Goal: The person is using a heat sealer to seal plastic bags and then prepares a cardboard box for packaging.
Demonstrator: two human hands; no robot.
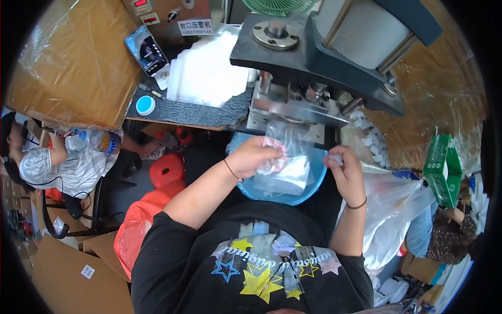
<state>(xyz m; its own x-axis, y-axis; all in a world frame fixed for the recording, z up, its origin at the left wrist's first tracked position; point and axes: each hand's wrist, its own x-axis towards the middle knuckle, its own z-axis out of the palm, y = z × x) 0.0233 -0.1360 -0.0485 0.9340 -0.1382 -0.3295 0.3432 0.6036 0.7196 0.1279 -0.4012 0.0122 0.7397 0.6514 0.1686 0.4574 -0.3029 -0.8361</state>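
Note:
In front of the press machine (pixel 324 63), my left hand (pixel 259 155) pinches a clear plastic bag (pixel 285 178) between thumb and fingers. The bag hangs above a blue basin (pixel 314 191) in my lap, its upper part reaching the metal jaws (pixel 293 112) of the press. Over the basin's right rim, my right hand (pixel 346 175) is closed with a small whitish translucent plastic piece (pixel 336 159) between thumb and fingertips. How far the bag's top edge goes between the jaws cannot be made out.
A stack of clear plastic bags (pixel 206 76) lies on the bench beside a phone (pixel 145 49) and a small blue-topped jar (pixel 145 105). White plastic scraps (pixel 372 140) are heaped right of the press. A red stool (pixel 167 170) stands left; people sit at both sides.

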